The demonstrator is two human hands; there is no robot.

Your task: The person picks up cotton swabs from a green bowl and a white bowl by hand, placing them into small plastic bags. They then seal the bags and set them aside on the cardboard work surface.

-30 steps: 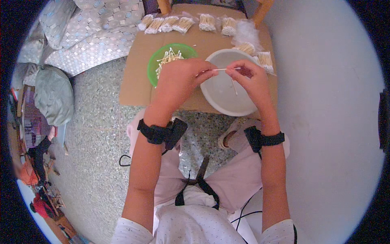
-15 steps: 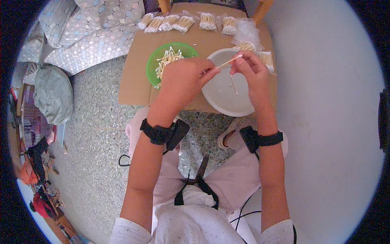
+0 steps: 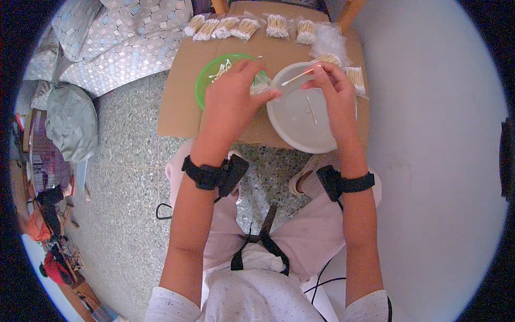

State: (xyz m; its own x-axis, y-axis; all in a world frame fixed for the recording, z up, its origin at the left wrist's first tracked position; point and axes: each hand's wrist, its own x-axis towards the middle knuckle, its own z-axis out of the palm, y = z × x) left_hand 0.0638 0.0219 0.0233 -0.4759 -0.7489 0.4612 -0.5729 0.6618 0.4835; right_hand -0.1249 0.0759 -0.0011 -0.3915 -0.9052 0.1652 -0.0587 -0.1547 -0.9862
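My right hand [image 3: 331, 86] pinches a cotton swab [image 3: 298, 77] near one end, its other tip pointing left over the white bowl [image 3: 292, 129]. Another cotton swab [image 3: 311, 110] lies inside that bowl. Above the green bowl [image 3: 201, 88] is my left hand [image 3: 233, 96], thumb and fingers spread around what looks like a crumpled clear plastic bag [image 3: 262, 86]. Its hold on the bag is partly hidden. Loose swabs [image 3: 222, 70] with white tips show in the green bowl, partly covered by the hand.
Both bowls stand on a cardboard-topped surface [image 3: 179, 102]. Bagged swab bundles [image 3: 225, 27] line its far edge, with another bundle [image 3: 354, 80] at the right. Clear plastic bags [image 3: 330, 43] lie at the far right. A pale wall [image 3: 429, 134] rises to the right.
My left hand has let go of the swab's end and opened its fingers, bringing the clear plastic into sight. The right hand keeps the swab, now tilted down toward the left.
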